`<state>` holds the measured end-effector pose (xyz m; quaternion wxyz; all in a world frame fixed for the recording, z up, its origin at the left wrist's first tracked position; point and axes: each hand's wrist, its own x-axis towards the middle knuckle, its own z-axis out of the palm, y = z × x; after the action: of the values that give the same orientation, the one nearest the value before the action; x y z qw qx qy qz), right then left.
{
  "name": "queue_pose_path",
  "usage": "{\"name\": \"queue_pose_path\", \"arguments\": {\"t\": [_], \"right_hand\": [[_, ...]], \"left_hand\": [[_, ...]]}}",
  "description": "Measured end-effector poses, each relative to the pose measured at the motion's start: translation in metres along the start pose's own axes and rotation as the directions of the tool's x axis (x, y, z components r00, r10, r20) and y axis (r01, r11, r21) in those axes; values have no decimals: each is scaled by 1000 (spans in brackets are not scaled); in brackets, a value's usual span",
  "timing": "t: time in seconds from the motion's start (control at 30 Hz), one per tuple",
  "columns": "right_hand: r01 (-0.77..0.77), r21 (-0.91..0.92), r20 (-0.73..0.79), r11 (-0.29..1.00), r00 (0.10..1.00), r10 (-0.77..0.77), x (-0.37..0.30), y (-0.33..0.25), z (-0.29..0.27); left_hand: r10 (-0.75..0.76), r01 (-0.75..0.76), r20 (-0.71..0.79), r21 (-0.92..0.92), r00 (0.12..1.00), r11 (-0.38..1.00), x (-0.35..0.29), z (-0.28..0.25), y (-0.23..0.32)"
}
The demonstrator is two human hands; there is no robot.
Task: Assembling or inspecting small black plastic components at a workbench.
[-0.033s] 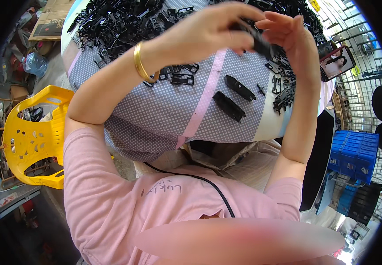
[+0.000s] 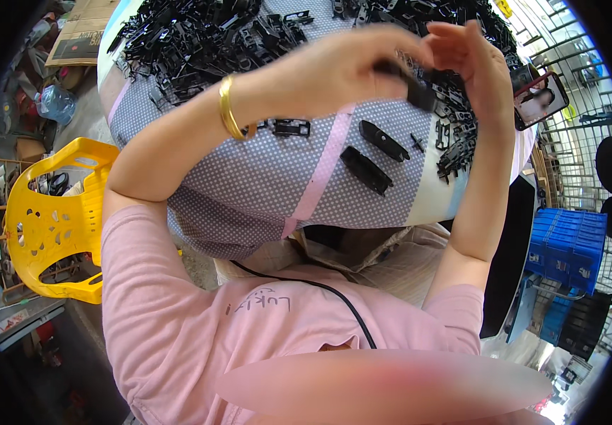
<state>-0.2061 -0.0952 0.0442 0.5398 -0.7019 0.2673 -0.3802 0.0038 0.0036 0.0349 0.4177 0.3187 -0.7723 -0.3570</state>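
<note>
Over the far side of the cloth-covered table, my left hand (image 2: 355, 67) pinches a dark, elongated black plastic part (image 2: 417, 91), blurred by motion. My right hand (image 2: 474, 74) is close beside it on the right, fingers apart and bent toward the part; whether they touch it cannot be made out. Nearer to me on the cloth lie two long black plastic shells (image 2: 384, 140) side by side, one pointed and one like an open trough (image 2: 366, 170). A small black cross-shaped piece (image 2: 418, 142) is right of them. Below my left wrist rests a flat black frame piece (image 2: 292, 127).
A big heap of black plastic parts (image 2: 199, 49) covers the table's far left, with more parts (image 2: 458, 145) at the right. A phone (image 2: 541, 101) stands at the right edge. A yellow plastic chair (image 2: 51, 219) is at left, blue crates (image 2: 568, 248) at right.
My left hand and the black part have shifted slightly toward me. The fingers of my right hand have drawn a little apart from it. Both shells lie unmoved.
</note>
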Motion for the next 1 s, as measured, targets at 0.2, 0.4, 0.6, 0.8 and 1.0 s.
{"name": "queue_pose_path", "arguments": {"t": [0.2,0.4,0.6,0.8,1.0], "right_hand": [[82,-882,29,464,992,-121,2,24,-4],[-21,-931,95,365,950,297,-23,-5,2],[61,-997,69,46,977,203,-21,6,18],[237,-700,242,674,966,-88,-12,8,13],[-3,-976,52,216,967,251,-31,-8,-6]], "left_hand": [[176,-245,408,123,896,962,-11,10,-11],[223,-341,264,816,938,467,14,0,-61],[31,-282,303,839,953,465,13,-4,-58],[-118,123,-44,523,992,843,17,-25,-18],[-495,399,-160,-410,854,820,12,-36,-26]]}}
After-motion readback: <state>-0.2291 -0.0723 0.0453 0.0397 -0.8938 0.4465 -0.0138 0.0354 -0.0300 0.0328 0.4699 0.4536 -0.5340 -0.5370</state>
